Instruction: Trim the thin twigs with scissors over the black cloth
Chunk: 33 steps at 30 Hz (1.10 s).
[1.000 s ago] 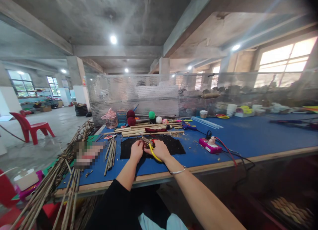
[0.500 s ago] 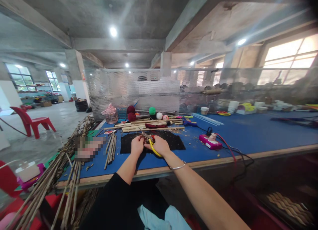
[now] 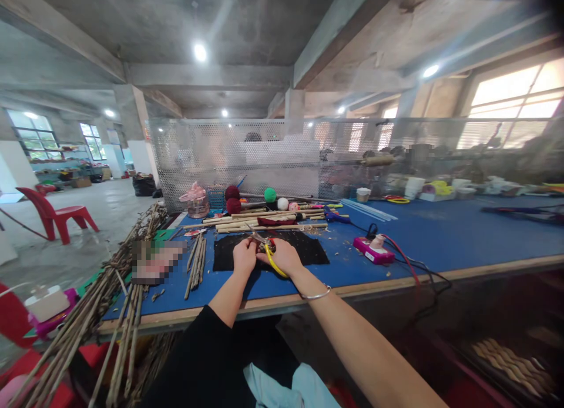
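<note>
Concrete workshop with a perforated screen point(image 3: 229, 155) across the back, and up front a blue tabletop point(image 3: 440, 232) that's pretty crowded on the left half. From where I'm sitting, my right hand point(image 3: 282, 258) has its fingers closed around yellow-handled scissors point(image 3: 274, 267), blades angled up and left, right above the black cloth point(image 3: 314, 248) near the table's front edge. Left hand point(image 3: 244, 258) is tucked in just beside the blades, fingers curled in close. Can't tell if those fingers are clamped on anything, because the back of the hand blocks my view. Some small brownish bit sits between the two hands, but it's too tiny for me to make out. Can't judge how wide the blades are spread either. Pale sticks point(image 3: 273, 226) lie just behind the cloth, with a few shorter sticks point(image 3: 196, 268) to its left. Over by the twig bundle point(image 3: 112, 267) there's a pixelated patch point(image 3: 155, 263) hiding whatever's there, and the bundle itself gets cut off by the bottom of my view.
</note>
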Available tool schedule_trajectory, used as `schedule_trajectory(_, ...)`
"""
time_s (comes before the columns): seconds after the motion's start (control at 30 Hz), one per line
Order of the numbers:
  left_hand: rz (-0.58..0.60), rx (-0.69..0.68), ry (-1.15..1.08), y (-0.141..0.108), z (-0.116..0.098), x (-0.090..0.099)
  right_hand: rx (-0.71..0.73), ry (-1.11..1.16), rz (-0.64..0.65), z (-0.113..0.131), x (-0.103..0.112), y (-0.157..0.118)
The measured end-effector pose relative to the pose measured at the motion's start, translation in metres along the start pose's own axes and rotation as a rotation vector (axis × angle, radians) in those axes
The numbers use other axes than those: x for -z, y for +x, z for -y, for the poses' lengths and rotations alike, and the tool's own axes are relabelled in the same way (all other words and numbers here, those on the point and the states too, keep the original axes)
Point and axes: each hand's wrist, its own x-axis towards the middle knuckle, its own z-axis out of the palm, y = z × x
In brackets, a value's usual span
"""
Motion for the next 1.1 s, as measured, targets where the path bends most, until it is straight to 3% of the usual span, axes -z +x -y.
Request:
schedule_trajectory(0.23,-0.081,-0.043,0.164,-0.0043,-0.0087,0.0041,0.003,-0.021,-0.044,-0.0025,-0.0041,0.0006)
schedule_trajectory(0.67,-0.044,-0.075,0.189,-0.0031,-0.005,0.0033,-0.013,0.028,-0.024,0.0007,-0.0001,-0.0007)
schedule_trajectory(0.97,-0.044,-0.104,0.24,-0.0056,-0.0072,0.0034,-0.111,-0.133,0.018,0.0059,0.0014,0.0025)
schedule_trajectory(1.1,-0.022,-0.058,0.132,-0.0042,-0.0068,0.0022,-0.133,-0.151,0.047,0.0068,0.0022,0.0022)
